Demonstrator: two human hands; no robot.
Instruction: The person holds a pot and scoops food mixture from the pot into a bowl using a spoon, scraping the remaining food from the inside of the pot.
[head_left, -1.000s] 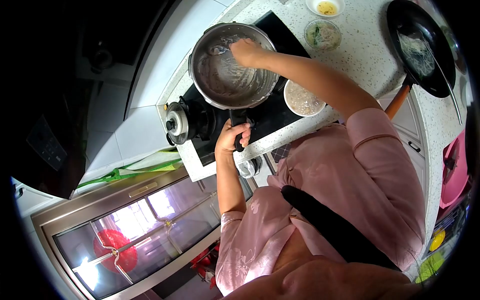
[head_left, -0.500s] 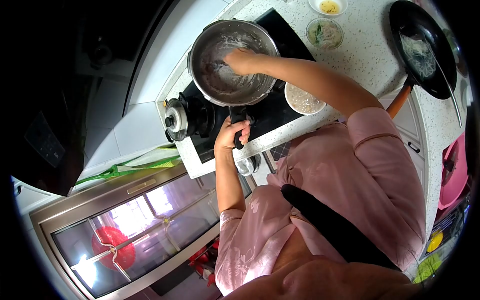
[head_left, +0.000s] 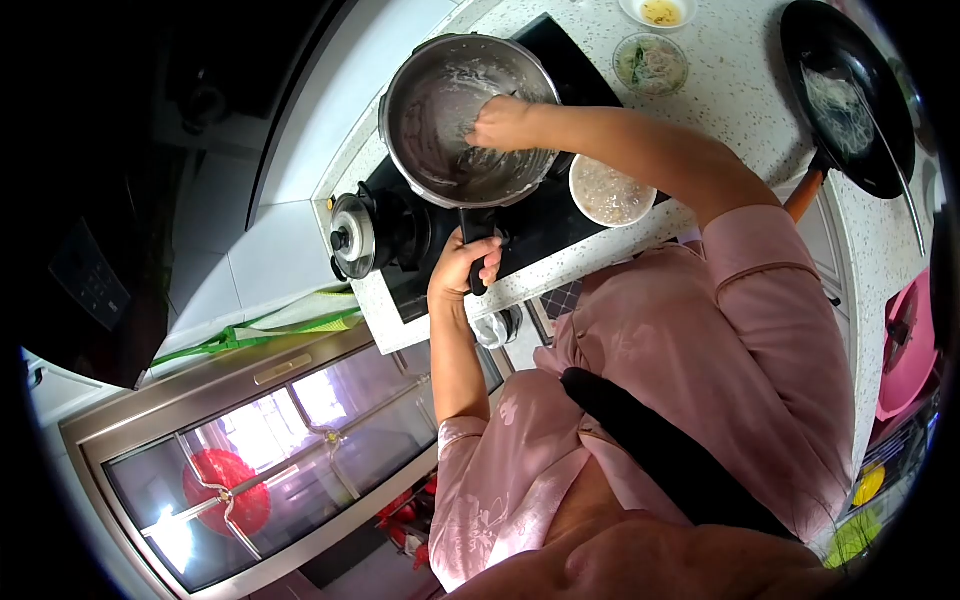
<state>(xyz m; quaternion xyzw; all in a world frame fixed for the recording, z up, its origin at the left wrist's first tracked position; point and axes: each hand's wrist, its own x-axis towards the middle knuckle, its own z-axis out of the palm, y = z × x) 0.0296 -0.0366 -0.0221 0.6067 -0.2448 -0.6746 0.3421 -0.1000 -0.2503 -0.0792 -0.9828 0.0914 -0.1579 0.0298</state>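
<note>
A metal pot (head_left: 425, 140), its inside smeared with pale residue, is tilted over the black stove (head_left: 555, 215). My left hand (head_left: 466, 266) is wrapped round the pot's black handle. Inside the pot, my right hand (head_left: 503, 124) has its fingers bent together near the inner wall; what they hold, if anything, is hidden. Just below my right forearm stands a white bowl (head_left: 612, 192) of pale, lumpy liquid.
A lidded pot (head_left: 354, 238) stands at the stove's left. On the speckled counter (head_left: 735, 90) are a glass dish (head_left: 651, 64) of food, a small bowl (head_left: 660, 12) with yellow liquid, and a black pan (head_left: 800, 60) holding pale strands and a utensil.
Inside the pot, my right hand has moved from the upper part, then left, to the right and lower. A spoon-like shape seen by its fingers earlier no longer shows. My left hand keeps its hold.
</note>
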